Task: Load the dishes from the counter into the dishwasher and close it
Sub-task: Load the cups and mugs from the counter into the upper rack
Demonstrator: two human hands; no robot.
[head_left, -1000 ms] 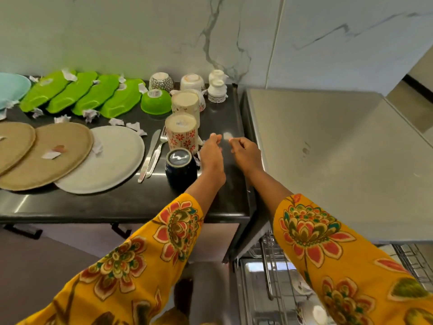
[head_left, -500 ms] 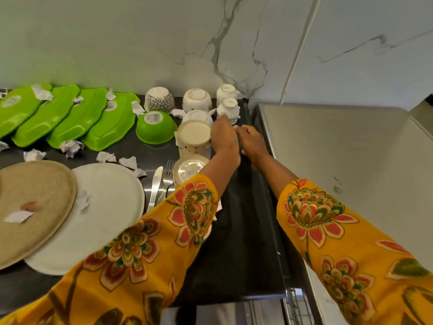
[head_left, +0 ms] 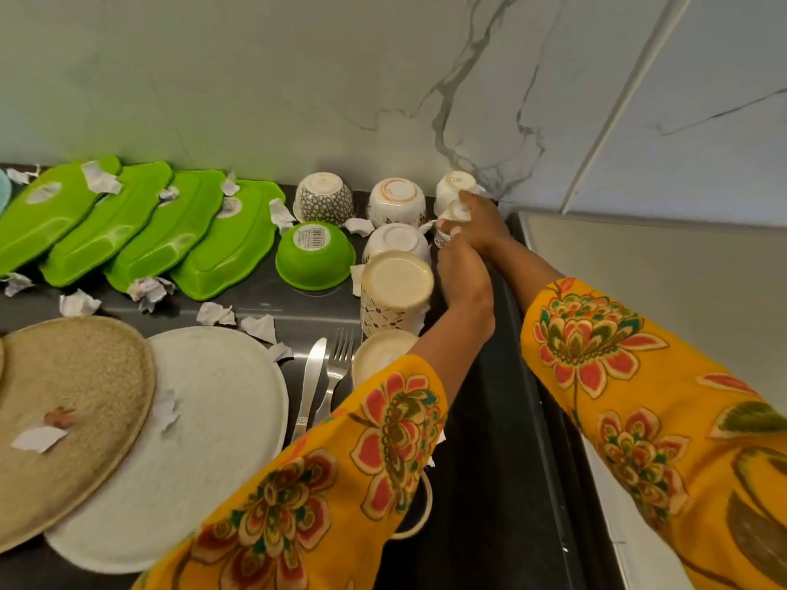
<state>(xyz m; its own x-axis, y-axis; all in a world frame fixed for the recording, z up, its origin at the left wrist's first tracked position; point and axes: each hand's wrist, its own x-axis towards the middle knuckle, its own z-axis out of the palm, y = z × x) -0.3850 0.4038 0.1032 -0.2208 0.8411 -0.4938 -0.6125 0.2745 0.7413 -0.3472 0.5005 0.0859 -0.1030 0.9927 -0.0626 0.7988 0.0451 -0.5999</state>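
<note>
Upside-down dishes stand on the dark counter point(head_left: 481, 419). At its back right corner my right hand point(head_left: 483, 225) grips a small white cup point(head_left: 456, 212) from above. My left hand point(head_left: 462, 270) lies just in front, its fingertips curled against the lower side of the same cup. A second small white cup point(head_left: 455, 185) stands right behind, by the wall. Left of my hands are a tall patterned mug point(head_left: 394, 291), three upturned bowls point(head_left: 396, 202) and a green bowl point(head_left: 315, 257). The dishwasher is out of view.
Green trays point(head_left: 140, 232) line the back wall, with torn paper scraps among them. A white plate point(head_left: 204, 440) and a tan plate point(head_left: 64, 419) lie front left, a knife point(head_left: 311, 381) and a fork point(head_left: 338, 368) beside them. A grey steel top point(head_left: 660, 313) adjoins the counter on the right.
Both hands have moved from the counter's front edge to its back right corner, and the right hand has closed over the small white cup. The view has leaned in over the counter.
</note>
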